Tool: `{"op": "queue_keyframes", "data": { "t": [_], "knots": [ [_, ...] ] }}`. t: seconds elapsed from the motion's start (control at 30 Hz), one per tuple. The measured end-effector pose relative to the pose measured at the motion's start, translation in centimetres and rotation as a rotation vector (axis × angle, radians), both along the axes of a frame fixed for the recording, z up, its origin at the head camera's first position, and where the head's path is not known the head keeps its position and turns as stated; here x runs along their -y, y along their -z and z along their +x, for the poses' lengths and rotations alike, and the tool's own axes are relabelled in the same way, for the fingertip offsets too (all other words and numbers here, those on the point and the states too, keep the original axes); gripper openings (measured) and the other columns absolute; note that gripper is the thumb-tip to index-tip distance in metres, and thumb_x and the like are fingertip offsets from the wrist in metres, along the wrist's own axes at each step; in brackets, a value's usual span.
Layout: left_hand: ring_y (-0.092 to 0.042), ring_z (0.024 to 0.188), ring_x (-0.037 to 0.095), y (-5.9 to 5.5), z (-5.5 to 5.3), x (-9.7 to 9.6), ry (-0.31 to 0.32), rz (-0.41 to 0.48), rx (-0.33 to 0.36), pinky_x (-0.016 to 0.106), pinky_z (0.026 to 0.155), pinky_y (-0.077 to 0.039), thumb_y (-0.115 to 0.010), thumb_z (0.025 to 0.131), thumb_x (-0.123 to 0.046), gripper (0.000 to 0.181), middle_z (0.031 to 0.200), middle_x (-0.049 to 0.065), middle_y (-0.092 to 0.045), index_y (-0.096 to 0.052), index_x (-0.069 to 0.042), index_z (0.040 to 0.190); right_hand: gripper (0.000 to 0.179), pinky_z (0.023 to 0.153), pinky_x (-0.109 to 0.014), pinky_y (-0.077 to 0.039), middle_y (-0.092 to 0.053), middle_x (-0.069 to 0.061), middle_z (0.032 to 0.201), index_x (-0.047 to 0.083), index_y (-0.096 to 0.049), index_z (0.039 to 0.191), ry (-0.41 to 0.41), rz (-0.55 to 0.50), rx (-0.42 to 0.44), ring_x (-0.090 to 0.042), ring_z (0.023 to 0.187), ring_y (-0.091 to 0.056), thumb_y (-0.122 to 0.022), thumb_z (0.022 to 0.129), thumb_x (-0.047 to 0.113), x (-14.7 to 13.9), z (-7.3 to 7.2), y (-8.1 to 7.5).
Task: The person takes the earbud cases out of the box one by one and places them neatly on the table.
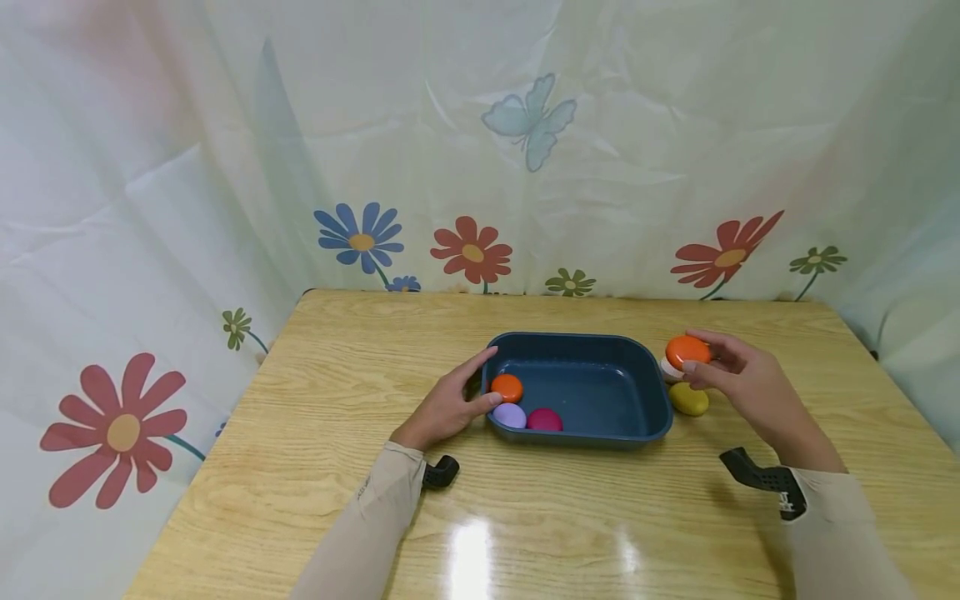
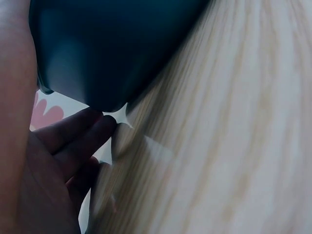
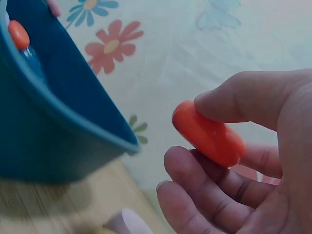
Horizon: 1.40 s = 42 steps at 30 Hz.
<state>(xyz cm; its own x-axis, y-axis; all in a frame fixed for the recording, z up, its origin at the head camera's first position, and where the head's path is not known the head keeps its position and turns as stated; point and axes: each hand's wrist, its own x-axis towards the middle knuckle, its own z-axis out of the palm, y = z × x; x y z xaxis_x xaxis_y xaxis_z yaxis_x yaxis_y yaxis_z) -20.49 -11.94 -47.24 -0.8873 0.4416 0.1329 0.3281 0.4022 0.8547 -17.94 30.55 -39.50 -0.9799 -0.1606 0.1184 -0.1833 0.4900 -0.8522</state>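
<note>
My right hand (image 1: 738, 379) pinches a glossy orange pebble-shaped piece (image 3: 209, 134) between thumb and fingers, raised beside the right end of a dark blue tub (image 1: 577, 437). Beneath it on the table are a yellow rounded piece (image 1: 688, 400) and a whitish one (image 1: 670, 369), partly hidden. At the tub's left end, my left hand (image 1: 450, 404) holds the wall, its thumb over the rim and its fingers along the outside. Inside the tub, near that thumb, lie another orange piece (image 1: 507, 387), a lilac piece (image 1: 510, 416) and a crimson piece (image 1: 545, 420).
The tub stands on a light wooden table (image 1: 337, 375). Behind the table hangs a pale curtain (image 1: 615, 125) printed with flowers and a butterfly. Each wrist carries a black strap mount, such as the right wrist mount (image 1: 765, 479).
</note>
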Motion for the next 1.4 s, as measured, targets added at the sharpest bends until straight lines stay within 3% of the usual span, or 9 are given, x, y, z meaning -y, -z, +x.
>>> {"op": "queue_keyframes", "data": {
  "t": [0.47,0.63,0.77,1.07,1.4],
  "knots": [
    [-0.026,0.148,0.016,-0.2,0.1,0.0,0.004,0.005,-0.002,0.046,0.119,-0.024,-0.066,0.097,-0.04,0.07,0.161,-0.012,-0.028,-0.03,-0.039,0.157,0.062,0.077,-0.013,-0.051,-0.054,-0.008,0.122,0.004,-0.041,0.151,0.058,0.113,0.053,0.0,0.095,-0.058,-0.064,0.1,0.032,-4.3,0.4,1.4],
    [-0.026,0.148,0.015,-0.2,0.1,-0.1,-0.002,0.001,0.002,0.045,0.119,-0.024,-0.066,0.098,-0.039,0.07,0.16,-0.013,-0.028,-0.03,-0.039,0.157,0.062,0.077,-0.017,-0.054,-0.054,-0.008,0.118,0.002,-0.04,0.15,0.061,0.111,0.081,-0.006,0.093,-0.064,-0.063,0.101,0.032,-5.3,0.3,1.9],
    [-0.026,0.148,0.015,-0.3,0.1,-0.1,0.0,-0.003,0.004,0.046,0.119,-0.024,-0.066,0.098,-0.039,0.07,0.16,-0.013,-0.028,-0.03,-0.04,0.157,0.063,0.075,-0.021,-0.055,-0.053,-0.017,0.121,-0.001,-0.038,0.149,0.059,0.14,0.116,-0.011,0.091,-0.066,-0.061,0.102,0.033,-5.9,0.3,2.2],
    [-0.026,0.148,0.015,-0.3,0.1,-0.2,0.002,0.016,0.005,0.046,0.119,-0.024,-0.066,0.098,-0.036,0.07,0.16,-0.012,-0.028,-0.03,-0.038,0.158,0.068,0.074,-0.022,-0.055,-0.05,-0.032,0.129,-0.01,-0.031,0.149,0.024,0.188,0.225,-0.009,0.09,-0.065,-0.058,0.103,0.033,-6.9,0.0,2.6],
    [-0.025,0.148,0.016,-0.2,0.1,-0.2,0.002,-0.003,0.006,0.046,0.119,-0.024,-0.066,0.098,-0.037,0.07,0.161,-0.011,-0.027,-0.029,-0.037,0.158,0.075,0.071,-0.027,-0.057,-0.055,-0.028,0.117,-0.014,-0.031,0.145,0.038,0.252,0.301,-0.026,0.091,-0.063,-0.064,0.1,0.036,-7.4,-0.5,3.7]
  ]
}}
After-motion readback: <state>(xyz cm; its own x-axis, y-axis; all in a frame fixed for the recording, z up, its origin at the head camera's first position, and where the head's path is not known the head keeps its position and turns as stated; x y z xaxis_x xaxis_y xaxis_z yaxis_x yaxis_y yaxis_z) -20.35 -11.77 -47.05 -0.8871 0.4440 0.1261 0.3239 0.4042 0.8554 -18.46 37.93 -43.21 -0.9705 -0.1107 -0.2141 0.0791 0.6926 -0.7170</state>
